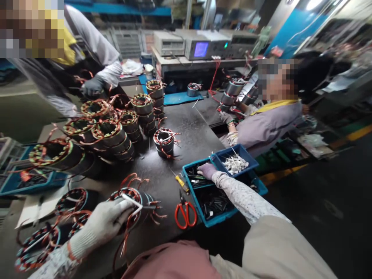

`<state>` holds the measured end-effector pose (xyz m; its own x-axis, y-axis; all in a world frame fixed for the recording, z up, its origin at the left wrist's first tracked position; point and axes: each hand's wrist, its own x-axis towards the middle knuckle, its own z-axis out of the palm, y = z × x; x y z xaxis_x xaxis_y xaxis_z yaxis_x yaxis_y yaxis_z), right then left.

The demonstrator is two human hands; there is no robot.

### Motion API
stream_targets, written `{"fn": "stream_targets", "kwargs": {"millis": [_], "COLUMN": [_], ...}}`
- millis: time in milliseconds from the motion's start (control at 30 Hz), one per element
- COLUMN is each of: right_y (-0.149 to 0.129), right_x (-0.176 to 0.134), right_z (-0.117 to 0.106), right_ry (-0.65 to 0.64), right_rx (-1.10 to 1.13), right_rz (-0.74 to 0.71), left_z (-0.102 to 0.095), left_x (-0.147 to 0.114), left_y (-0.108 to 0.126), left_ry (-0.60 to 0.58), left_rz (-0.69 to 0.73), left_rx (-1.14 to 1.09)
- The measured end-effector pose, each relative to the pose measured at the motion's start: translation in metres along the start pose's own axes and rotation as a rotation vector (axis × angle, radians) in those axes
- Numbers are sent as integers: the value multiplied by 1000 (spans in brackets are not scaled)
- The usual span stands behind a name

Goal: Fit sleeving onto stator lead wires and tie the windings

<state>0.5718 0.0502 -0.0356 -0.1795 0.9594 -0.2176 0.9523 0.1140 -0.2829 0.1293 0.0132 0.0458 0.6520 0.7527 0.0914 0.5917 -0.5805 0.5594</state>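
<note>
Dark and worn, the workbench (192, 124) runs back toward a shelf of measuring instruments (200, 48), one with a lit purple screen. Beyond its left side stands a co-worker, one grey-gloved hand (94, 87) above the stacked wound rings (107, 133) that crowd that part of the bench. Another co-worker in a grey top (270, 120) sits at the right, hands by a separate pile of rings. A single ring (164, 148) stands apart near the middle, and more rings (72, 199) lie at the lower left, close by the person's left forearm.

Between the person's two hands are a yellow-handled tool (181, 183) and red-handled snips (186, 207), the snips just beside a blue tray (209, 224). A smaller blue bin of white pieces (235, 162) sits at the tray's far right corner.

At the near edge, the left hand (109, 219), in a pale glove, has its fingers bent over a wound ring (144, 199) and has hold of it; a white sleeve (133, 201) lies across the ring beside the fingertips. The purple-gloved right hand (207, 170) reaches into the tray's far left compartment, fingers partly bent among black tubes (193, 170); whether it grips one, I cannot tell.
</note>
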Motion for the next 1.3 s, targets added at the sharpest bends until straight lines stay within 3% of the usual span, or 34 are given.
{"fn": "stream_targets", "kwargs": {"millis": [100, 200, 300, 400, 467, 533, 633, 733, 933, 1033, 1100, 1300], "right_y": [4, -22, -82, -159, -199, -219, -219, -209, -204, -199, -195, -196], "right_x": [-12, -36, -68, -92, -96, -92, -82, -74, -53, -48, -51, -57], "right_z": [-22, -29, -8, 20, 36, 49, 59, 58, 40, 34, 33, 40], "right_ry": [-10, 37, 67, 4, -32, -4, 54, 52, -39, -128, -160, -284], "right_rx": [85, 247, 705, 1244, 1396, 1425, 1345, 1216, 764, 682, 777, 1342], "right_rz": [113, 224, 387, 613, 701, 735, 691, 558, 177, 67, 119, 494], "left_z": [0, -4, -2, 1, 0, -1, -2, -1, 0, -1, -2, -5], "left_x": [-1, -1, 0, 0, -1, -1, 0, -1, 0, 0, 0, 2], "left_y": [4, 8, 5, 0, -2, -4, -6, -7, -7, -8, -7, -3], "left_ry": [-38, -84, -150, -193, -198, -189, -185, -181, -151, -139, -167, -196], "left_rz": [-37, -33, -61, -67, -39, -5, 13, 17, 21, 30, 14, -25], "left_rx": [23, 8, 28, 81, 97, 99, 107, 103, 97, 90, 92, 112]}}
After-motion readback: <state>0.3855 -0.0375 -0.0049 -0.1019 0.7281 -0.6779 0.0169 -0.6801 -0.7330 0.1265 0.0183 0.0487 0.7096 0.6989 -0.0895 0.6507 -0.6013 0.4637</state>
